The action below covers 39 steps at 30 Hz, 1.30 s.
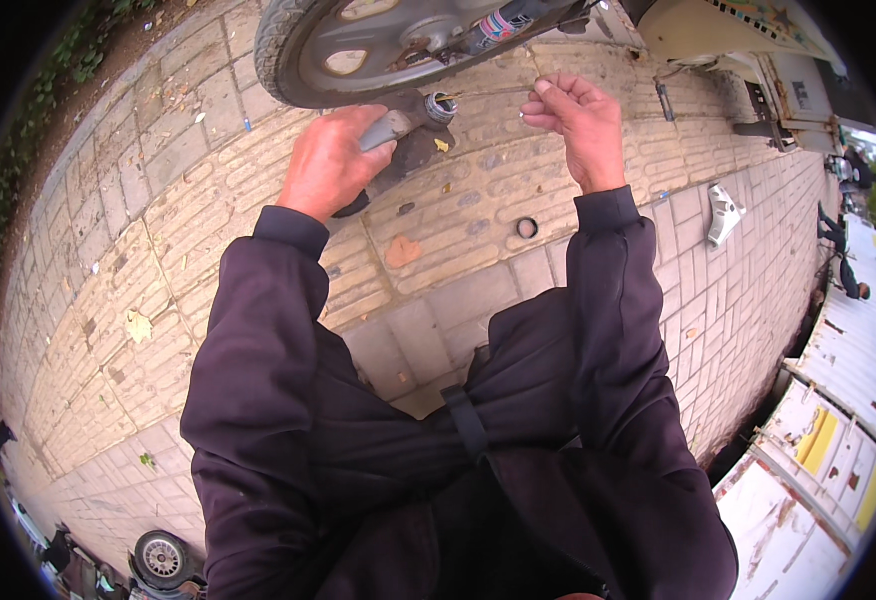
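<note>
My left hand (336, 158) is closed around a grey metal part (388, 130), whose far end is a round open collar (441, 107). A thin yellowish piece shows in the collar's mouth. Beneath this part lies a dark cloth-like patch, close to the wheel (303, 62). To the right, my right hand (576, 125) is held apart from the collar with thumb and fingers pinched together. A tiny pale spot shows at its fingertips; what it is, I cannot make out. Between my arms a black ring (527, 227) rests on the paving.
A bottle (503, 25) is in front of the wheel. A dark cylindrical piece (665, 98) and a white shaped part (725, 215) lie on the right. A flat reddish piece (402, 250) is near my knees. Another wheel (161, 558) is at lower left; people are far right.
</note>
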Each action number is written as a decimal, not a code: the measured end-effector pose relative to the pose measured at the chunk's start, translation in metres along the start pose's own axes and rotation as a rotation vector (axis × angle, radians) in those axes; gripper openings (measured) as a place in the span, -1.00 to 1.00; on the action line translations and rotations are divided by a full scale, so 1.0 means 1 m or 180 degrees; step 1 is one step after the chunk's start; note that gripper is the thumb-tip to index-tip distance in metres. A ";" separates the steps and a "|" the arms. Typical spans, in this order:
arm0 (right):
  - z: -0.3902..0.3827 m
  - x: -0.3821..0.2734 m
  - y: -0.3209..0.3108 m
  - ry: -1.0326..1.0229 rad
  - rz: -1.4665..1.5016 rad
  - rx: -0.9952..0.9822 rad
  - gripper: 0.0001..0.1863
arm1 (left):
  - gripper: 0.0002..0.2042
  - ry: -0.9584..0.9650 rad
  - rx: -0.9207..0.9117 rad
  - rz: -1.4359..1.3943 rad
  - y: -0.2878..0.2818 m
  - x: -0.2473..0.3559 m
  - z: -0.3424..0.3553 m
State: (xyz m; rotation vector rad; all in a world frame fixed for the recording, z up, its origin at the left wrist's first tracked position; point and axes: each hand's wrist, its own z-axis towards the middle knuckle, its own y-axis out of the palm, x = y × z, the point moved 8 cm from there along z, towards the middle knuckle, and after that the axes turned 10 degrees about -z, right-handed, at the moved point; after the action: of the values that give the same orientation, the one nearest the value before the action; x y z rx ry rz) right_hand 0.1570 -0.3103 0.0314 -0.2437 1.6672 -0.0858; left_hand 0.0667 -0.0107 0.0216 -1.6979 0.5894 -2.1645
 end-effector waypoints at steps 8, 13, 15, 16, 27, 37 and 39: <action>0.001 0.003 0.002 0.0010 -0.0029 0.0043 -0.80 | -0.55 -0.0113 0.0089 -0.0016 -0.003 -0.005 0.001; 0.001 0.004 -0.007 0.0020 0.0104 0.0292 -0.82 | -0.54 -0.0162 0.0186 -0.0002 -0.005 -0.006 0.001; 0.002 0.008 -0.008 0.0083 0.0197 0.0319 -0.81 | -0.55 -0.0187 0.0220 -0.0015 -0.006 -0.007 0.001; 0.002 0.010 -0.008 0.0117 0.0247 0.0328 -0.80 | -0.55 -0.0196 0.0233 -0.0014 -0.006 -0.007 0.001; 0.011 0.046 -0.012 0.0449 0.1123 0.0494 -0.84 | -0.56 -0.0182 0.0468 0.0039 -0.009 -0.005 0.000; 0.013 0.027 -0.016 -0.0170 0.0732 0.1020 -0.82 | -0.56 -0.0306 0.0489 0.0039 -0.010 -0.008 0.001; 0.011 0.025 -0.012 -0.0161 0.0555 0.1026 -0.82 | -0.56 -0.0322 0.0512 0.0026 -0.011 -0.008 0.000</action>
State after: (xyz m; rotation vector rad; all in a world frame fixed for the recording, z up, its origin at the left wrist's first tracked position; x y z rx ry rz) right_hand 0.1664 -0.3269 0.0079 0.1416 1.5911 -0.2129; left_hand 0.0690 0.0025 0.0201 -1.7031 0.3834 -2.0462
